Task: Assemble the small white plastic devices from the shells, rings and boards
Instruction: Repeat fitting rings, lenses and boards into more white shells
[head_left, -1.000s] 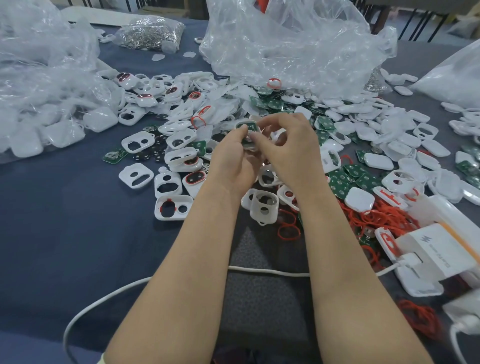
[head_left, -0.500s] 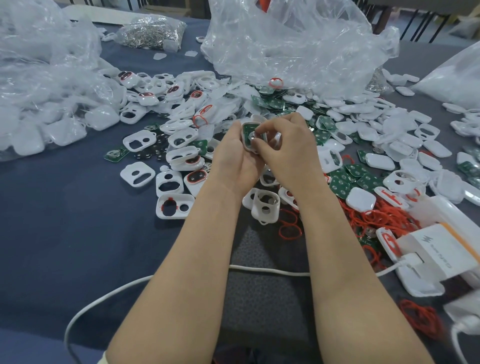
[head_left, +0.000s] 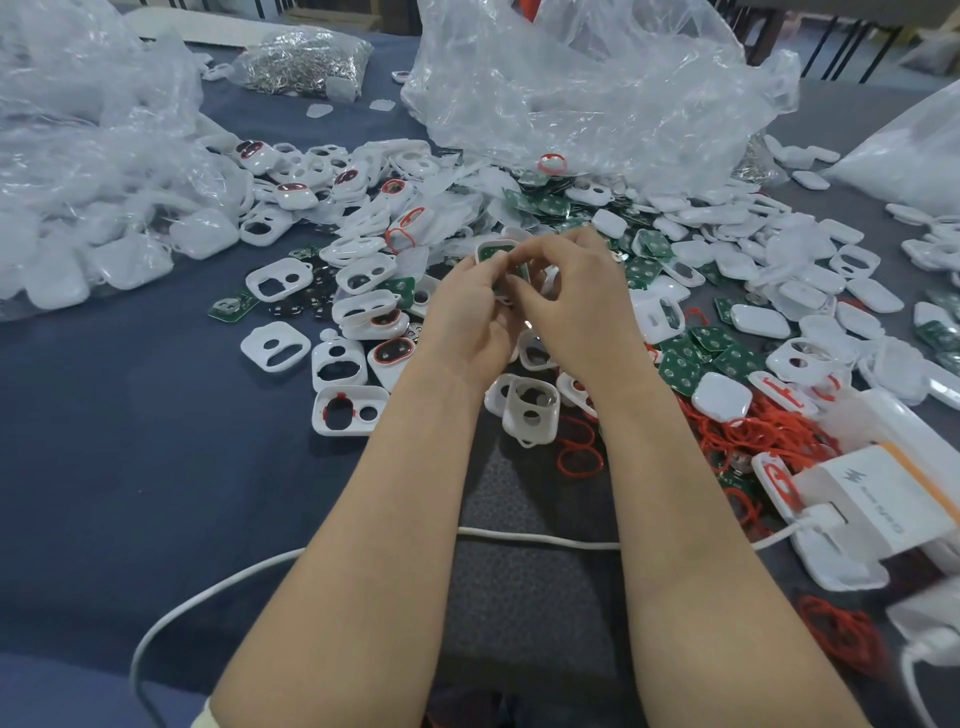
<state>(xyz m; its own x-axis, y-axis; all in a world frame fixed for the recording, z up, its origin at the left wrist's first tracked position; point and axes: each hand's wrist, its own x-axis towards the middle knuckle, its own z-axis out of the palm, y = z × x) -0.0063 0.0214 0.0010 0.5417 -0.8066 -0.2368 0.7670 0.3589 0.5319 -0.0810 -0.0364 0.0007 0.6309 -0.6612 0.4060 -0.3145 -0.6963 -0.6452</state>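
Our left hand (head_left: 470, 312) grips a white shell (head_left: 496, 254) with a green board (head_left: 491, 254) seated inside. Our right hand (head_left: 576, 296) curls over it, fingertips (head_left: 514, 283) pinching its near edge.

The shells (head_left: 722, 397) are white, the boards (head_left: 680, 364) are green with pale round spots, the rings (head_left: 753, 431) are red, the worktop (head_left: 130, 441) is dark blue, the cable (head_left: 535, 539) is white

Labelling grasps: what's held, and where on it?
A white shell with a green board inside: left hand grips its left edge, right hand pinches its right side.
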